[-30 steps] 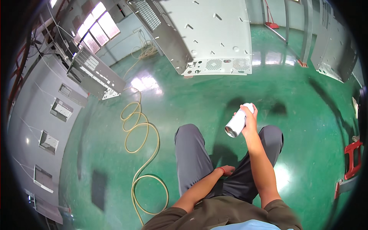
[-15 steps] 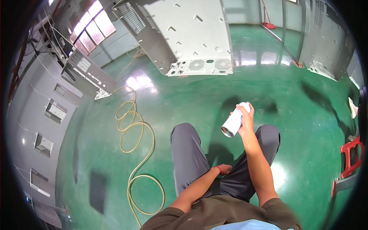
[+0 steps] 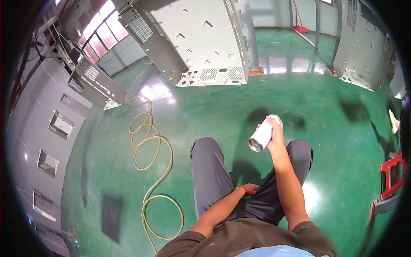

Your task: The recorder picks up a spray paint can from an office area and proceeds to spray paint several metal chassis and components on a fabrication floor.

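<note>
In my right hand (image 3: 276,130) is a white can shaped like a spray can (image 3: 261,135). My fingers wrap round its upper part, and its metal base tilts down and to the left. The can is above the green floor, between my knees; its top is partly hidden by my hand. My left hand (image 3: 251,189), with a red band at the wrist, rests against the inside of my right thigh. Its fingers look loose, partly hidden, with nothing visible in them.
A yellowish hose (image 3: 171,160) lies in loops on the floor to my left. Ahead hangs a large pale metal cabinet shell (image 3: 205,38); others hang at left (image 3: 96,81) and right (image 3: 364,47). A red-handled object (image 3: 391,175) is at the right edge.
The large cabinet shell ahead has shifted left, uncovering a post behind it. The shell at right has also moved slightly left. My right hand has tilted the can a little; my left stays put.
</note>
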Demonstrator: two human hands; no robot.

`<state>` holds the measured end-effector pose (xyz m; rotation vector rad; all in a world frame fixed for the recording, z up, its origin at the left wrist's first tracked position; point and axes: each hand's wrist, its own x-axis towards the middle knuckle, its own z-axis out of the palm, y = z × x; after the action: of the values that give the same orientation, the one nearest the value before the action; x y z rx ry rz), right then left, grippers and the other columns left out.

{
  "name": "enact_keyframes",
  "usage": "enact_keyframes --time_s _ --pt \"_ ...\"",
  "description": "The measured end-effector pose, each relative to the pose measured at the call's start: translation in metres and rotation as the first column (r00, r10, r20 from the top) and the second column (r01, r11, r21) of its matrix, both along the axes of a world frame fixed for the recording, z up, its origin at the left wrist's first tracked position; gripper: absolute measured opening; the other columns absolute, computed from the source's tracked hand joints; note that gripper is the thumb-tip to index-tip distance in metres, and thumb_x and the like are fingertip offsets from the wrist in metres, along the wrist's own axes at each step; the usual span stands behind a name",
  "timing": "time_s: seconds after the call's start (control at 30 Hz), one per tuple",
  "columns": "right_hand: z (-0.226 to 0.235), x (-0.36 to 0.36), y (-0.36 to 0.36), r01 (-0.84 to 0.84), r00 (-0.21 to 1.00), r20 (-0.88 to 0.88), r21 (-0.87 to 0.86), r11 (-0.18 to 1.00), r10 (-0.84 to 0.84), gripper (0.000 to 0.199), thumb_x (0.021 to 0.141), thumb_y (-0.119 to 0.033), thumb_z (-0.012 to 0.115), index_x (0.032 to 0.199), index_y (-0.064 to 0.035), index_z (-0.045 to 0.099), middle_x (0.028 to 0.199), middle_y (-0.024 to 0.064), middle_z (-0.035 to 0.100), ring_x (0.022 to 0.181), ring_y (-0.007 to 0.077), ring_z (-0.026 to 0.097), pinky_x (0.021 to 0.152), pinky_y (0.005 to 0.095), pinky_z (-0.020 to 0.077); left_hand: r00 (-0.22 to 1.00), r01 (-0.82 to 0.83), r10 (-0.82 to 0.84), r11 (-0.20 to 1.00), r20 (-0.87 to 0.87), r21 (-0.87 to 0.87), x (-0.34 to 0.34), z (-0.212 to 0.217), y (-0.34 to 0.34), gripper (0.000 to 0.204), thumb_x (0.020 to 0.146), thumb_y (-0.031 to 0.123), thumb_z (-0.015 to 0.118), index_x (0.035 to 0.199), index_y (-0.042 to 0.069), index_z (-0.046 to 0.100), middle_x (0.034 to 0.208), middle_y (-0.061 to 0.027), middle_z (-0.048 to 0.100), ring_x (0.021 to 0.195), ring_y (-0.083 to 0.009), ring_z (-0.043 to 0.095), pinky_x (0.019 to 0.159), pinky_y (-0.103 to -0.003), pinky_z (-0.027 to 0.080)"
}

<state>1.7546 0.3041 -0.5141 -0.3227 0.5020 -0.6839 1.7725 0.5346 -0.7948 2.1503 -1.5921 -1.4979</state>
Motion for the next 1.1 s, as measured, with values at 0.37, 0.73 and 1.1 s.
enact_keyframes --time_s 0.37,0.73,1.1 --pt "0.015 -0.026 -0.030 0.118 0.992 -0.048 -0.070 0.991 -0.121 0.066 0.084 -0.011 0.077 0.139 -0.0154 0.040 0.106 0.0146 0.059 0.083 0.0300 0.067 0.074 0.0474 0.0611 1.000 -0.004 0.004 1.000 0.002 0.001 -0.019 0.008 -0.033 0.048 0.091 0.048 0.064 0.125 0.013 0.064 0.126 -0.0236 0.067 0.121 -0.0420 0.062 0.100 -0.047 0.049" --pt "0.029 -0.036 -0.040 0.107 0.975 -0.078 -0.659 0.744 -0.209 0.072 0.081 -0.001 0.076 0.143 -0.0167 0.043 0.105 0.0118 0.063 0.082 0.0219 0.066 0.064 0.0349 0.0566 1.000 0.018 -0.018 1.000 0.007 0.004 -0.038 0.025 -0.057 0.046 0.092 0.045 0.063 0.125 0.014 0.064 0.126 -0.0227 0.067 0.122 -0.0410 0.062 0.101 -0.047 0.049" --pt "0.046 -0.058 -0.090 0.345 0.937 0.003 -0.147 0.927 -0.349 0.068 0.086 0.000 0.070 0.138 -0.0146 0.029 0.100 0.0172 0.064 0.072 0.0329 0.070 0.059 0.0502 0.0611 0.990 0.054 -0.061 0.997 -0.126 -0.060 -0.056 0.045 -0.080 0.047 0.096 0.034 0.061 0.138 0.014 0.058 0.139 -0.0202 0.061 0.131 -0.0402 0.056 0.108 -0.047 0.046"
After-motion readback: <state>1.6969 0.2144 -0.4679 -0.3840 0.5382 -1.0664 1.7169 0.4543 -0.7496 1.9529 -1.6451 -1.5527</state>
